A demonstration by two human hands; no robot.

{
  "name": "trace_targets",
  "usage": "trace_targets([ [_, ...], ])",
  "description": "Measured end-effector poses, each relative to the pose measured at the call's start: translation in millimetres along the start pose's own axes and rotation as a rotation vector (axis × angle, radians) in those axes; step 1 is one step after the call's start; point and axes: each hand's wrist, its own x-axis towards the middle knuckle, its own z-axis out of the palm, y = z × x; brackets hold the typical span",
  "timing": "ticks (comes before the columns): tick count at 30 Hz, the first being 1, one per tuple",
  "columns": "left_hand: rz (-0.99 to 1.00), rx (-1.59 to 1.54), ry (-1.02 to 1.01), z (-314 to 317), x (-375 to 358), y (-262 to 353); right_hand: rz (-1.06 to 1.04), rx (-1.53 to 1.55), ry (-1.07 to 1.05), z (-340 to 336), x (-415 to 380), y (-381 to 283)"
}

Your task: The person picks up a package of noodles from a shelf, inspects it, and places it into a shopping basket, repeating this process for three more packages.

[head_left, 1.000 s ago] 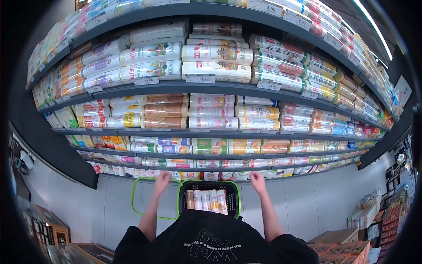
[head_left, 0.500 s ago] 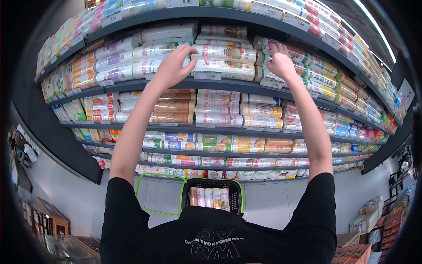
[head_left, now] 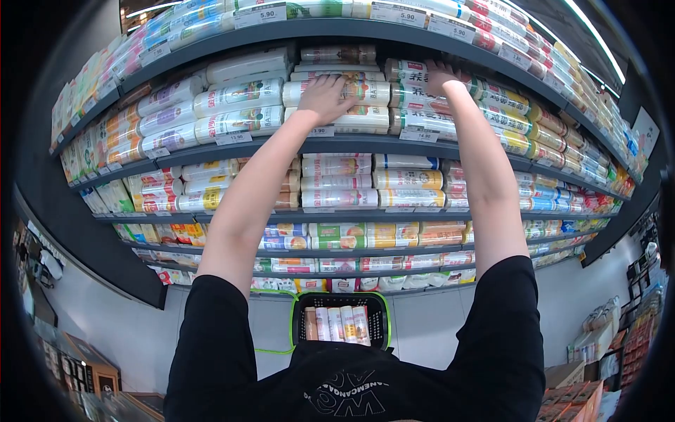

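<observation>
My left hand [head_left: 327, 100] lies over the front of a stack of white dried noodle packs [head_left: 369, 93] on the second shelf from the top. Its fingers are stretched out against the upper packs, with the thumb pointing right. Farther right, my right hand [head_left: 443, 76] reaches in above a pile of green-and-white noodle packs [head_left: 420, 100], fingers extended at the top pack; the fingertips are partly in shadow. Neither hand is wrapped around a pack. Below, a black basket with a green rim [head_left: 389, 320] stands on the floor, holding several upright noodle packs [head_left: 335, 325].
Purple-and-white packs [head_left: 169, 112] lie to the left, yellow-labelled packs [head_left: 503, 121] to the right. Just above my hands runs the dark edge of the upper shelf [head_left: 337, 29]. A price tag [head_left: 420, 133] hangs under the green packs. Boxed goods [head_left: 91, 362] stand behind at left.
My left hand has moved right and come down onto the white packs. My right hand has reached higher and deeper over the green-and-white packs. The view has shifted slightly.
</observation>
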Motion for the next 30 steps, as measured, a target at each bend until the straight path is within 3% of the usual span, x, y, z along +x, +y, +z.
trace_targets([
  [4, -0.053, -0.007, -0.098, -2.1, 11.8, 11.4, -0.004, 0.029, 0.176, 22.1, 1.4, 3.0],
  [5, -0.054, -0.010, -0.104, 1.3, 13.6, 12.8, -0.039, 0.068, 0.323, 30.6, -2.0, 5.2],
  [6, -0.036, 0.010, -0.038, 4.3, 14.9, 13.6, -0.040, 0.069, 0.317, 38.1, -4.8, 7.2],
  [8, -0.021, 0.033, 0.026, 4.6, 15.4, 17.3, -0.088, 0.108, 0.619, 46.5, -15.6, 6.4],
  [9, -0.017, -0.012, 0.009, 4.2, 17.8, 19.3, -0.092, 0.109, 0.620, 50.3, -20.8, 5.5],
  [11, -0.010, -0.058, -0.009, -0.1, 24.3, 29.3, -0.112, 0.192, 0.940, 56.2, -36.2, 1.1],
  [14, -0.098, -0.197, -0.072, -10.2, 41.1, 53.3, -0.099, 0.265, 1.080, 63.7, -47.6, -0.6],
  [16, -0.247, -0.451, -0.263, -18.4, 54.7, 69.9, -0.119, 0.270, 1.084, 63.8, -52.2, 1.9],
  [17, -0.218, -0.461, -0.075, -0.6, 62.6, 72.9, -0.146, 0.278, 1.092, 62.9, -54.0, 2.9],
  [18, -0.209, -0.466, -0.077, 7.1, 70.7, 76.4, -0.137, 0.271, 1.092, 61.9, -55.3, 2.9],
  [21, -0.263, -0.560, 0.166, 29.5, 93.9, 88.4, -0.139, 0.324, 1.099, 63.9, -55.1, 1.8],
  [25, -0.394, -0.741, 0.066, 29.9, 104.0, 93.1, -0.125, 0.346, 1.154, 69.9, -60.7, 2.0],
  [30, -0.304, -0.766, 0.149, 37.2, 101.5, 88.4, -0.309, 0.323, 1.052, 63.3, -60.9, 56.8],
])
